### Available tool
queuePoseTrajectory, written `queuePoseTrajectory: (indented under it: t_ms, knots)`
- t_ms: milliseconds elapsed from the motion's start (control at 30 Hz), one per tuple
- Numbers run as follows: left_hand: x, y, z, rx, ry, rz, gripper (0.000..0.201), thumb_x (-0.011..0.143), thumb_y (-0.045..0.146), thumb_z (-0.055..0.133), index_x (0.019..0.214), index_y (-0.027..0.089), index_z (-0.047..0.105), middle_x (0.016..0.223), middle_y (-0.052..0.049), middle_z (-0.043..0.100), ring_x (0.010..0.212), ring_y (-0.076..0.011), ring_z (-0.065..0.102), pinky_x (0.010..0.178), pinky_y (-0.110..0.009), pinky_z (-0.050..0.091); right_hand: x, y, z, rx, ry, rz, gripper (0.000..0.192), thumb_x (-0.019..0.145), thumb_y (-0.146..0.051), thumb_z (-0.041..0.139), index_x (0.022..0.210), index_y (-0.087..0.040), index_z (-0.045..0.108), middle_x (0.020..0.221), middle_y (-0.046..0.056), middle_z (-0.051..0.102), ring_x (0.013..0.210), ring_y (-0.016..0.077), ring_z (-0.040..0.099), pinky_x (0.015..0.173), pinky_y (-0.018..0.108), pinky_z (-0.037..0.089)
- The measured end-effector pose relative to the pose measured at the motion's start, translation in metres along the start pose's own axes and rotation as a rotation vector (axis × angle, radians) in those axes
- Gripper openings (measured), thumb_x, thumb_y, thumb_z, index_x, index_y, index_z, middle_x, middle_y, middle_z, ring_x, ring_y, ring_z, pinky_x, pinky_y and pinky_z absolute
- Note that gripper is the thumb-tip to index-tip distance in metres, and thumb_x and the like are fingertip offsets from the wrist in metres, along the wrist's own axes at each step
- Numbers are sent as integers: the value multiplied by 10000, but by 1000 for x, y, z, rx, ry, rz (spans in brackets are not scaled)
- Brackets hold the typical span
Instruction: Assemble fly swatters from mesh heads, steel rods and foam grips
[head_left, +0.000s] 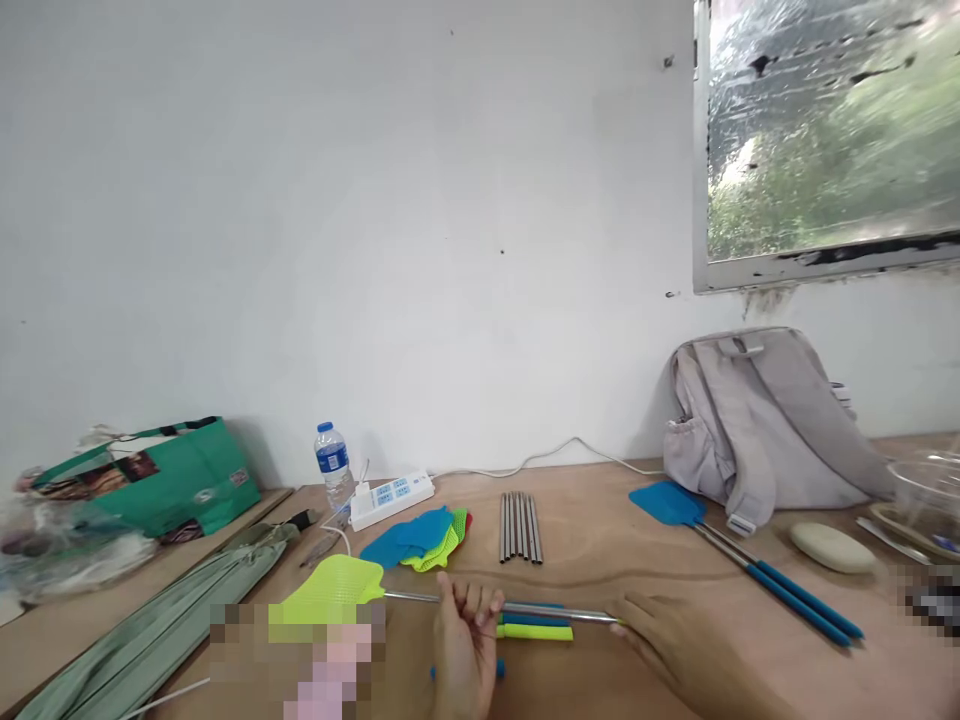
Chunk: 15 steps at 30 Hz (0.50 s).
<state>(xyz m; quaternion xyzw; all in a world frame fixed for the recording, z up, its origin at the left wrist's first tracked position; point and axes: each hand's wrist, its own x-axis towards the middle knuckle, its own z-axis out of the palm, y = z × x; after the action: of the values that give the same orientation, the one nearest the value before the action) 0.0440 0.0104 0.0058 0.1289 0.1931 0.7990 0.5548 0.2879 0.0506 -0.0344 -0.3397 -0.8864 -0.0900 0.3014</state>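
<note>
A yellow-green fly swatter with a thin metal rod lies crosswise in front of me. My left hand, palm turned up and fingers curled, is closed around the rod's middle. At the rod's right end, my right hand closes its fingertips on the metal, back of the hand up. Just behind the rod and partly covered lies a yellow-green handle grip, with a blue grip beside it. Another blue grip shows beneath my left wrist, mostly hidden.
Several metal tubes lie side by side. Left of them are stacked swatter heads, a power strip and a water bottle. Blue swatters, a backpack and an oval pale object occupy the right. An umbrella-like green bundle lies left.
</note>
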Motion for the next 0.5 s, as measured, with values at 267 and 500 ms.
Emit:
queuePoseTrajectory:
  t_ms: [267, 500]
  knots:
    - [13, 10, 0, -46, 17, 58, 418, 841, 366, 426, 518, 186, 232, 435, 81, 165, 367, -61, 205, 402, -216, 260, -7, 19, -16, -159, 69, -85, 371, 902, -312, 252, 865, -226, 611, 756, 43, 660, 616, 132, 603, 520, 224, 432]
    - [28, 48, -13, -95, 90, 162, 405, 886, 309, 334, 518, 185, 218, 410, 82, 162, 339, -60, 159, 363, -207, 202, -42, 69, -35, -226, -56, -88, 249, 884, -292, 332, 905, -232, 573, 786, 22, 643, 645, 127, 601, 528, 215, 410]
